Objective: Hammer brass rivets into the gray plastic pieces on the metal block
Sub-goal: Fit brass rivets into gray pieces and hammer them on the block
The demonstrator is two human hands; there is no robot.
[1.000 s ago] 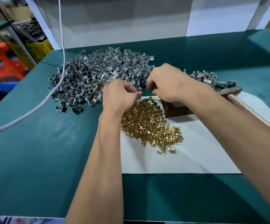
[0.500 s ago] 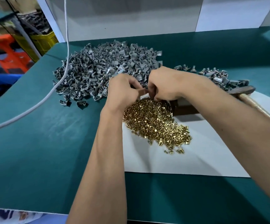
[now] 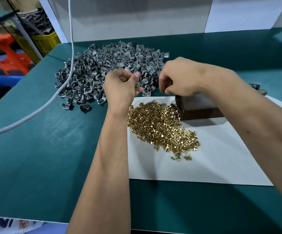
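Observation:
A big heap of gray plastic pieces (image 3: 103, 70) lies at the back of the green table (image 3: 35, 157). Brass rivets (image 3: 162, 127) are piled on a white sheet (image 3: 204, 162), beside the dark metal block (image 3: 197, 107). My left hand (image 3: 121, 86) hovers at the heap's near edge, thumb pressed to curled fingers, with a gray piece showing at its fingertips. My right hand (image 3: 179, 78) hangs over the block's left end with its fingers curled down; what they hold is hidden. A hammer head (image 3: 262, 92) peeks out behind my right forearm.
A white cable (image 3: 70, 56) hangs down and runs across the table's left part. A few more gray pieces (image 3: 255, 85) lie by the hammer. A yellow crate (image 3: 45, 41) and an orange stool (image 3: 6, 53) stand off the table at left. A white wall panel closes the back.
My hands were joined together over the rivet pile's far edge. They have now drawn apart, the left toward the gray heap and the right toward the block's left end.

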